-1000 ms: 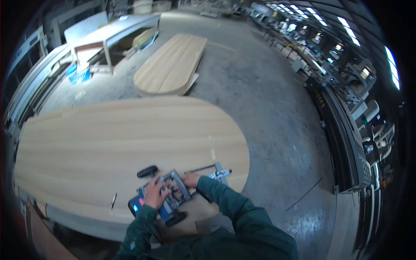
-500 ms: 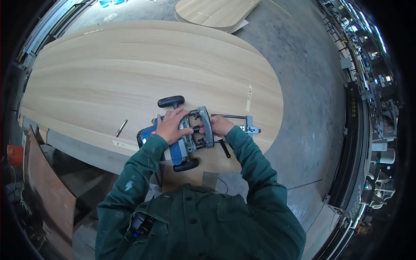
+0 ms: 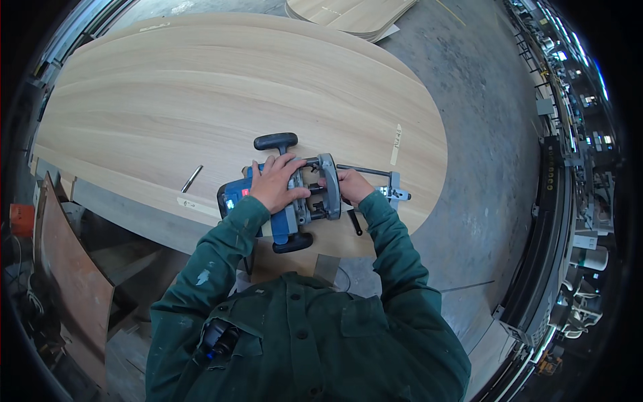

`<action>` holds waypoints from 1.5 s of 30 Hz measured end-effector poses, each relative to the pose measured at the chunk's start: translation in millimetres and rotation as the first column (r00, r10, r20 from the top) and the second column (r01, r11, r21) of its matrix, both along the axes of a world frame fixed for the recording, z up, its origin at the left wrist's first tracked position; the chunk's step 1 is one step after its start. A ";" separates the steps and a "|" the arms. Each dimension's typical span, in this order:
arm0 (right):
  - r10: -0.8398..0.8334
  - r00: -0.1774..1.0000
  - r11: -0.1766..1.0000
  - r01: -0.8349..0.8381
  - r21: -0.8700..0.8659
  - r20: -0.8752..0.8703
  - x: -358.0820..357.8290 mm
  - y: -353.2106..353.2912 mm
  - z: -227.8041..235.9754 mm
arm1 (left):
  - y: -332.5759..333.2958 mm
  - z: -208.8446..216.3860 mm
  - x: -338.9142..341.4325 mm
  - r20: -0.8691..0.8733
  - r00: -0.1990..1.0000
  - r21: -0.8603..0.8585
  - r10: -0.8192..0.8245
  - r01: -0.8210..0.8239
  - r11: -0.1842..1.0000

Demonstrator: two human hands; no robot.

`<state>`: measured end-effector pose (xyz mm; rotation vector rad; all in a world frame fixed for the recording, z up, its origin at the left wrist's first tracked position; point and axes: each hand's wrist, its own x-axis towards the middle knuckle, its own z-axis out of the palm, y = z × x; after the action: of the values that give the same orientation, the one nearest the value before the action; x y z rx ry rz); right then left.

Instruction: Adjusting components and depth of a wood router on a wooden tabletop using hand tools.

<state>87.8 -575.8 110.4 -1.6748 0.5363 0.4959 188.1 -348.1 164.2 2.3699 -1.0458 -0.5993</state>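
A blue and black plunge router (image 3: 282, 231) lies on its side on a large rounded wooden tabletop (image 3: 201, 100), its grey base facing right. My left hand (image 3: 273, 184) is wrapped over the router's body, thumb toward the plunge columns. My right hand (image 3: 355, 187) is closed at the grey base, fingertips at its opening by the collet; what they pinch is hidden. Past that hand sits a parallel guide fence (image 3: 396, 187) with a rod. A black-handled tool (image 3: 355, 222) lies beside the right wrist.
A slim metal rod (image 3: 192, 178) and strips of marked tape (image 3: 396, 144) are on the tabletop. More rounded panels (image 3: 348, 17) are stacked beyond it. A brown board (image 3: 74, 268) leans at the left; a long black machine rail (image 3: 539, 234) runs along the right.
The view has shifted slightly. My right hand has drawn back a little from inside the router's base, its fingers now closer to the base's outer face. My left hand stays on the router.
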 end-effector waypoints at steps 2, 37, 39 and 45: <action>0.040 0.999 0.995 -0.039 -0.090 0.009 -1.4 4.7 -4.5 | 2.7 -0.4 -1.9 0.018 1.000 -0.011 0.004 -0.004 1.000; 0.057 0.952 0.994 -0.026 0.106 -0.300 2.1 2.4 24.1 | 6.3 5.5 -25.5 0.141 0.990 -0.062 0.009 -0.001 0.998; 0.084 0.960 0.996 -0.077 0.035 -0.266 2.3 5.7 28.6 | 6.4 4.4 -26.5 0.140 0.990 -0.062 0.012 -0.003 0.998; 0.101 0.959 0.984 -0.056 0.171 -0.266 -2.8 2.3 32.4 | 7.2 5.3 -28.9 0.124 0.992 -0.060 0.013 -0.006 0.998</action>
<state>85.0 -573.5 142.7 -1.4841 0.6148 0.8171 159.1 -340.9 169.5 2.3844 -1.0893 -0.4155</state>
